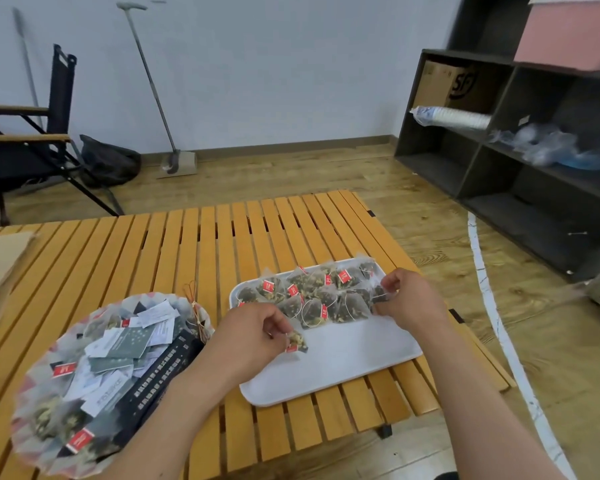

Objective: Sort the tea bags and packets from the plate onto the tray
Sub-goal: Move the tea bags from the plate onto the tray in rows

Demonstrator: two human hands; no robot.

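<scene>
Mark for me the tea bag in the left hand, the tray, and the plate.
tea bag (297,341): head view, on its mesh body.
tray (343,362): head view, on its bare near half.
plate (21,410): head view, on its left rim.

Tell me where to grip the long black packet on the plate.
Probably best to pinch the black packet across its narrow width near the far end, coming from above: it lies flat, uppermost on the plate, with both long edges exposed.
</scene>
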